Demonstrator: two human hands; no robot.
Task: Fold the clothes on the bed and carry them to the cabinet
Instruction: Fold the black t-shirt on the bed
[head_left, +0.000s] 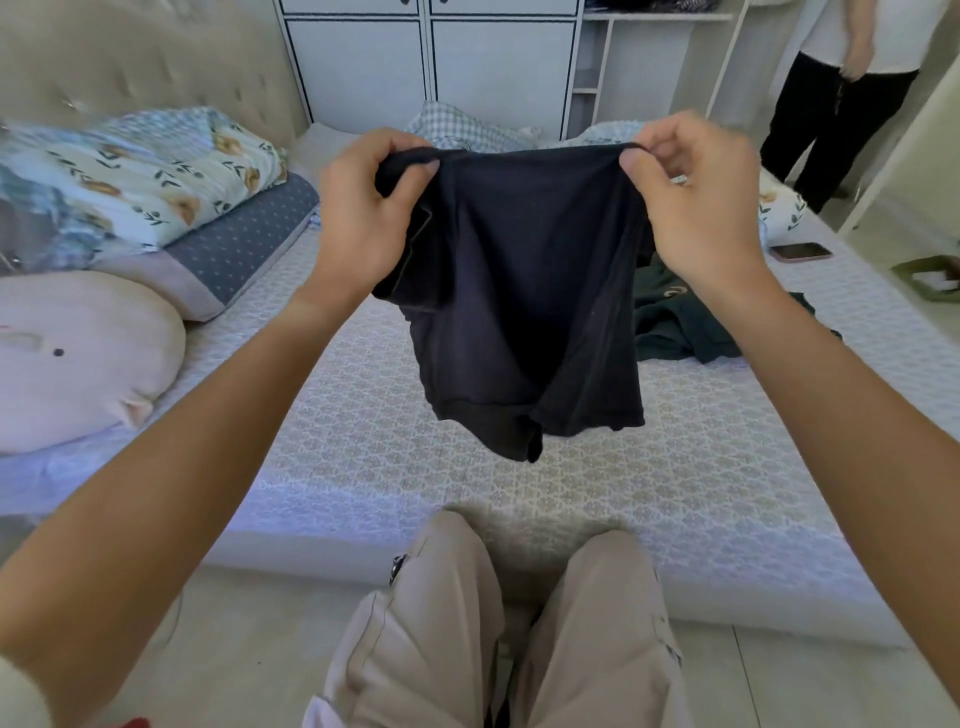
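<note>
Above bed (467, 483), black garment (530, 291) held up unfolded, top edge pinched by left hand (363, 208) and right hand (691, 202). Dark green garment (675, 322) left crumpled on bed. Nothing judged folded; cabinet (431, 67) not yet reached.

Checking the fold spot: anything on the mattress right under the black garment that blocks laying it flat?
Nothing visible does. Left hand and right hand hold the black garment over bare mattress. The dark green garment lies off to its right; the phone lies farther right.
</note>
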